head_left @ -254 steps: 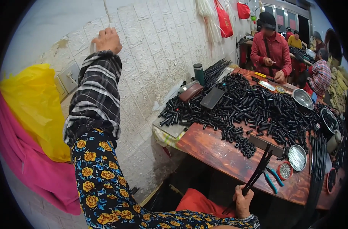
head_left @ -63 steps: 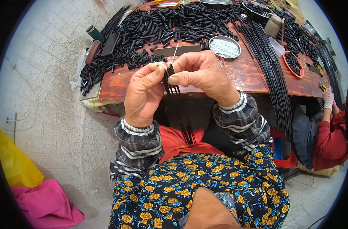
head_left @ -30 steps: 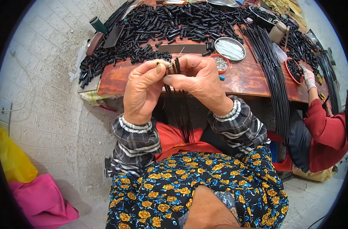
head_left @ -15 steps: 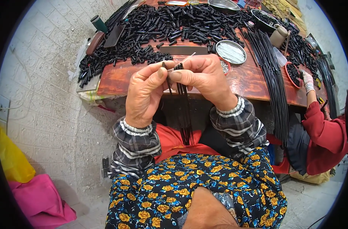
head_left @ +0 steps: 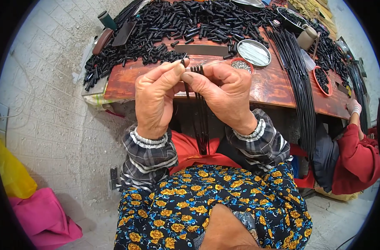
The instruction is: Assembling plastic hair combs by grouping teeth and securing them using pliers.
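Both hands are raised over the table's near edge, their fingertips almost meeting. My left hand (head_left: 156, 98) pinches a small black piece between thumb and forefinger, at the top of a thin black strand. My right hand (head_left: 227, 96) grips a thin pale rod (head_left: 213, 64) that slants up to the right. Several thin black strands (head_left: 201, 121) hang side by side from the rod, reaching down to my lap. The fingers partly hide where strands and rod meet.
A pile of short black tubes (head_left: 181, 21) covers the wooden table's (head_left: 277, 89) far side. Nearby are a metal dish of pale rods (head_left: 254, 53), a red bowl of small metal bits (head_left: 241, 65) and long black strands (head_left: 296, 91). A co-worker in a red sleeve (head_left: 350, 152) sits at right.
My left fingertips have shifted slightly up and left, showing the black piece. My right hand has turned, showing more of the strands on the rod. The co-worker's gloved hand has moved down from the red bowl.
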